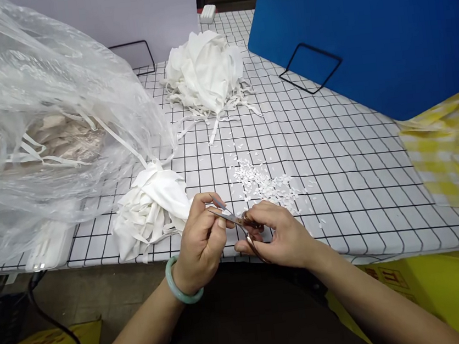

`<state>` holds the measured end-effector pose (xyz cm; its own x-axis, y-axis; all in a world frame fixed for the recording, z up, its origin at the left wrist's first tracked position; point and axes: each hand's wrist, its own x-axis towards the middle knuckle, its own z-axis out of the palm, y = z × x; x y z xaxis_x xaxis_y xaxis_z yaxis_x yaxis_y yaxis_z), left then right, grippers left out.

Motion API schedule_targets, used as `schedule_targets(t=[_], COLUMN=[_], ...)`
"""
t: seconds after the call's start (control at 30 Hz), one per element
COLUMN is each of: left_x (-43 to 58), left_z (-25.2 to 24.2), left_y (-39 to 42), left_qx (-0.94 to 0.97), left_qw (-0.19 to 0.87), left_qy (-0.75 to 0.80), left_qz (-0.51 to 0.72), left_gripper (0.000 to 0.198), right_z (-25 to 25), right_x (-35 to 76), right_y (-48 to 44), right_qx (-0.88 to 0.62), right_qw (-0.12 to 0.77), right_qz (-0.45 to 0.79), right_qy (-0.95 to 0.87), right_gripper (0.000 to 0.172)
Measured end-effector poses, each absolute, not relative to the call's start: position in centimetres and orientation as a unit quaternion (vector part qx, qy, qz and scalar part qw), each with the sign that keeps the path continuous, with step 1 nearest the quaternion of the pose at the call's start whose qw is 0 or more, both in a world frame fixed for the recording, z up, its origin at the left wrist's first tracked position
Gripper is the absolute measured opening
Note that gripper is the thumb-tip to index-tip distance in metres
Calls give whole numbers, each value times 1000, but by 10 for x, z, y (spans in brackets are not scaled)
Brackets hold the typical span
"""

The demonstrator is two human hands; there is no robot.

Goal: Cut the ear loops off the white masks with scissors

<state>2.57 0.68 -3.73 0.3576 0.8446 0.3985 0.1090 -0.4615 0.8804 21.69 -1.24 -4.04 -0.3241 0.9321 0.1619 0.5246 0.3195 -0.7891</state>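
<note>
My right hand is closed round the brown handles of a pair of scissors, whose blades are parted and point left. The blade tips reach the fingers of my left hand, which are bent in a pinch; what lies between them is too small to tell. A green bangle circles my left wrist. Just left of that hand a heap of white cloth pieces with straps lies on the table, partly touching or behind the fingers. Beyond the scissors, many small white clippings are scattered on the grid-patterned tablecloth.
A second heap of white strapped cloth sits farther back. At left spreads a large clear plastic bag with beige and white pieces inside. A white power strip lies at the front edge. A blue board and yellow checked cloth are at right.
</note>
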Motion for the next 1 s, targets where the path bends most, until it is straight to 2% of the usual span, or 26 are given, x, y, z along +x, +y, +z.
schedule_targets(t=[0.53,0.73,0.8,0.9,1.0], left_x=[64,70,69,66,64], left_z=[-50,-52,-53,-51,-42], left_y=[27,26,27,27,21], left_qx=[769,760,753,743,747], left_qw=[442,466,474,481,472], left_qy=[282,296,304,321,320], left_qz=[365,343,341,337,341], left_gripper=[21,24,25,26,27], right_z=[-65,-74,-73,-67,-61], right_x=[252,252,255,260,257], right_y=[-38,-44,-45,-45,-41], right_qx=[-595,-614,-615,-592,-535], right_qw=[301,303,311,351,422], right_qz=[286,341,375,446,509], right_qy=[-688,-644,-620,-572,-526], right_gripper=[49,51,47,37,42])
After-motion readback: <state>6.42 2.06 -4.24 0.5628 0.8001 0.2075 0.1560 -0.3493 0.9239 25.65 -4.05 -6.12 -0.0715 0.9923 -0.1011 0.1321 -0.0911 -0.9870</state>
